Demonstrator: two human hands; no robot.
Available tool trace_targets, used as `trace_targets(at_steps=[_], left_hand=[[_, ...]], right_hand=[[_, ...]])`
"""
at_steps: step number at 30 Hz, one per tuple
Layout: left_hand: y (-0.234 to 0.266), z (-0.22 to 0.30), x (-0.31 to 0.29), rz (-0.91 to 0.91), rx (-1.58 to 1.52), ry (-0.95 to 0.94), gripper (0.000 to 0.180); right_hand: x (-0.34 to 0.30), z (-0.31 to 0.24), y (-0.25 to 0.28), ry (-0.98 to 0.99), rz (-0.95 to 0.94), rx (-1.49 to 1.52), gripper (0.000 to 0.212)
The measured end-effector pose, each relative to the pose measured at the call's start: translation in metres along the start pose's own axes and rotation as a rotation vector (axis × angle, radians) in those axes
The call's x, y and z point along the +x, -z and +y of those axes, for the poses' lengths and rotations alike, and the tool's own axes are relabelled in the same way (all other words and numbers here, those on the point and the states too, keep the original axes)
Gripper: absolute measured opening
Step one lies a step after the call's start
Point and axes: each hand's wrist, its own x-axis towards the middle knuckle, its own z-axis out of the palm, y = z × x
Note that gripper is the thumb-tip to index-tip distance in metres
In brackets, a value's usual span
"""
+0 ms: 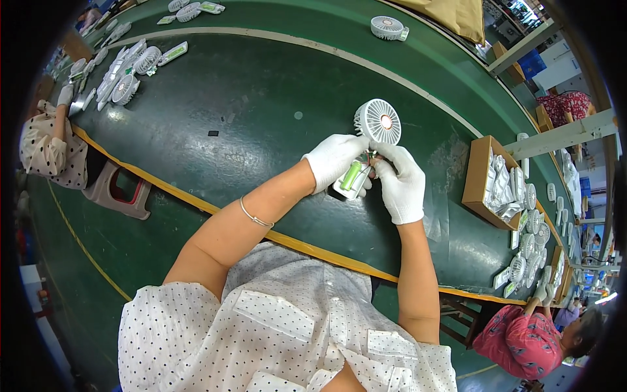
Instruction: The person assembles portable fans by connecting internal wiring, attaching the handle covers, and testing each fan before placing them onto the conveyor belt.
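A white handheld fan (379, 122) with a round slotted grille is held over the green bench, its head pointing away from me. Below the head its handle lies open and shows a green cylindrical battery (351, 176) and some thin wires. White-gloved, my left hand (334, 160) grips the fan from the left by the neck and handle. My right hand (402, 183), also gloved, has its thumb and fingers closed at the neck beside the wires. The fingertips partly cover what they pinch there.
To my right stands a cardboard box (478, 175) of white plastic parts, with several fans (528, 245) beside it. More fans and parts (124, 81) lie far left. Another fan (388, 28) sits on the belt behind. Co-workers sit at both sides; a stool (117, 189) is left.
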Motion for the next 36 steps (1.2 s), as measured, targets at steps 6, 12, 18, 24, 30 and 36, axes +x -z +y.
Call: trace_targets(at_steps=[6,12,18,24,30,36], left_hand=[[0.005,0.000,0.003,-0.034,0.016,-0.017,0.040],[0.000,0.009,-0.003,-0.001,0.068,0.016,0.042],[0.004,0.005,0.001,-0.013,0.063,0.021,0.039],[0.007,-0.001,0.004,-0.010,0.029,-0.012,0.038],[0.007,-0.001,0.004,-0.012,-0.037,0.011,0.037],[0.009,-0.004,0.008,0.031,-0.071,-0.010,0.037]], right_hand=[[0.003,0.005,0.004,0.177,0.065,-0.223,0.028],[0.006,0.009,0.015,0.348,0.161,-0.381,0.029],[0.001,0.001,0.006,0.007,0.070,0.018,0.032],[0.001,0.008,0.001,0.065,-0.012,-0.104,0.034],[-0.003,0.001,-0.004,0.123,0.020,-0.177,0.037],[-0.004,0.007,-0.009,0.265,0.060,-0.396,0.037]])
